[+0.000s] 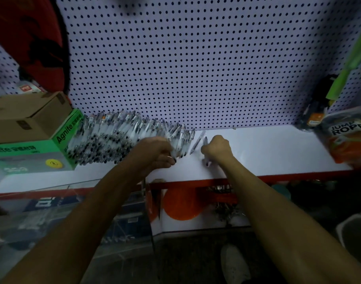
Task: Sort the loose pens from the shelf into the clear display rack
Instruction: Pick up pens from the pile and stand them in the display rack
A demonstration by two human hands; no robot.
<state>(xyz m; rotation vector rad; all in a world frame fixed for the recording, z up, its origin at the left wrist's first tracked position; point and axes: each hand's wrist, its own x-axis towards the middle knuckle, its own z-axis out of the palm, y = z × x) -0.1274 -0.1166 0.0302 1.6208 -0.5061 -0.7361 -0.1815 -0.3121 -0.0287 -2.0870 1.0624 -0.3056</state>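
White shelf point(267, 148) bare right of pens point(118, 138)

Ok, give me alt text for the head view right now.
Both hands work on a white shelf below a pegboard: the left hand grips pens at the edge of a big pen pile, the right hand holds one pen.

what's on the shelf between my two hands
In the head view, one loose pen lies slanted on the white shelf between the left hand and right hand; otherwise that stretch is bare.
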